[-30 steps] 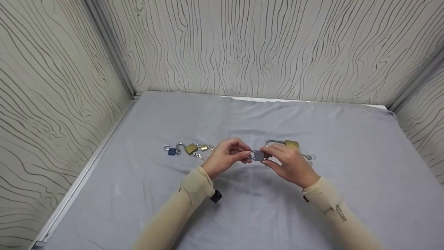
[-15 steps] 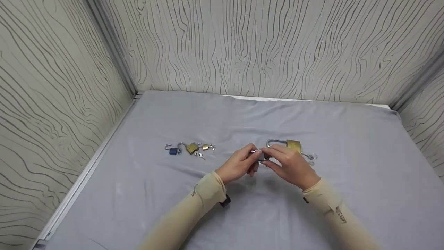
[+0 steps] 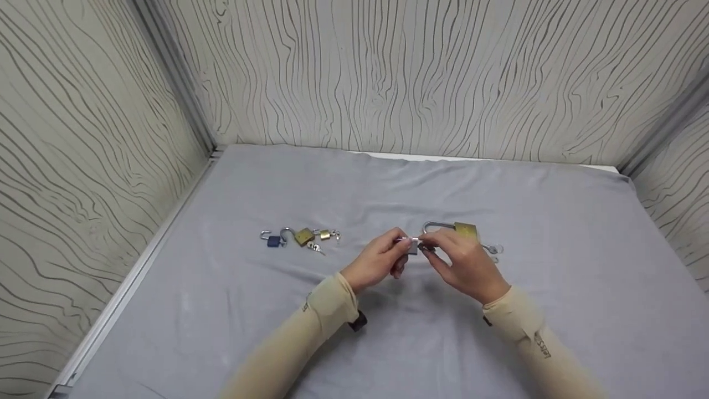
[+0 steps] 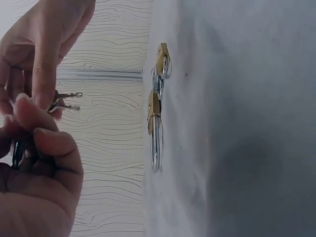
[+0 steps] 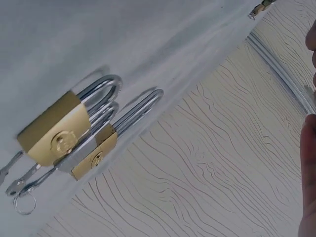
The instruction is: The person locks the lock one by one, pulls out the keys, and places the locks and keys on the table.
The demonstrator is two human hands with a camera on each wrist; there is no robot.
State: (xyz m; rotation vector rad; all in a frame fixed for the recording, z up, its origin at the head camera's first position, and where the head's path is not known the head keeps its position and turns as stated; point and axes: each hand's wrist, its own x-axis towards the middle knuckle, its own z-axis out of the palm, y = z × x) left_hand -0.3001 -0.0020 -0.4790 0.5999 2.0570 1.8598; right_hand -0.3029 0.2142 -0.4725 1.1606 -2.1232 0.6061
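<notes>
My left hand [image 3: 376,260] grips a small grey padlock [image 3: 412,247], its thumb over the body and its fingers covering most of the shackle. My right hand [image 3: 465,263] pinches dark-headed keys [image 3: 425,246] at the padlock's right end. Two silver key blades [image 4: 73,95] stick out past the right fingertips in the left wrist view, where the left hand's curled fingers [image 4: 57,143] hide the padlock. Just behind the right hand lies a large brass padlock [image 3: 465,229] with a long shackle, partly covered by that hand.
Left of the hands, on the grey cloth [image 3: 221,299], lie a blue padlock [image 3: 273,241], a brass padlock [image 3: 304,237], a smaller brass one [image 3: 325,235] and loose keys [image 3: 316,249]. The right wrist view shows brass padlocks [image 5: 54,128] and a key ring [image 5: 24,202].
The left hand has moved right, from pinching the shackle to gripping the padlock's body. The right fingers have drawn back slightly from the body and show the keys.
</notes>
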